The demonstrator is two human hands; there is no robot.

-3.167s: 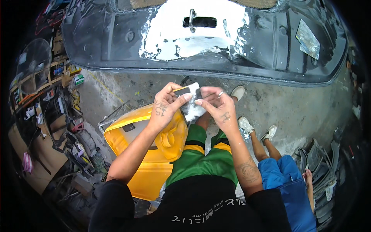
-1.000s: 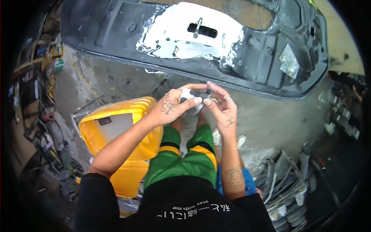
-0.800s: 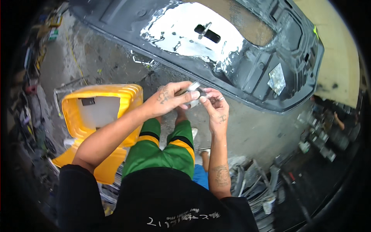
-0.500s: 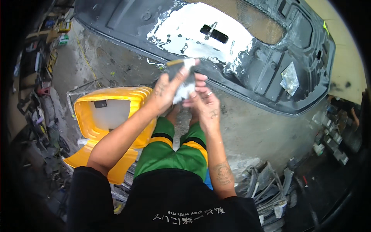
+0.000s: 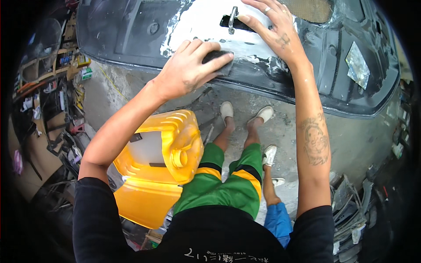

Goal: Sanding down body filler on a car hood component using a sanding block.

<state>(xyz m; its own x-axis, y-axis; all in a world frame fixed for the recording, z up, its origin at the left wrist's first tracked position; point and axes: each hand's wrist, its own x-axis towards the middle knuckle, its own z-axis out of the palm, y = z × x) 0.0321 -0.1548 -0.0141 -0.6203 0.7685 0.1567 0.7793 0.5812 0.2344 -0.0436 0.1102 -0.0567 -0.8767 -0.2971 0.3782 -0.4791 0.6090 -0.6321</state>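
Here, flat dark sheet, curved white-smeared panel

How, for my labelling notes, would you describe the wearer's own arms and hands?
The arms have short black sleeves. The ungloved left hand has a dark marking near the wrist. The ungloved right hand has a small dark tattoo and a ring; a larger outlined tattoo covers part of the right forearm.

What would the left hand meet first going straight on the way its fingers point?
Probably the right hand, across the white patch. The left hand, with its dark pad, would likely skim that patch on the way; depth is unclear from this one view.
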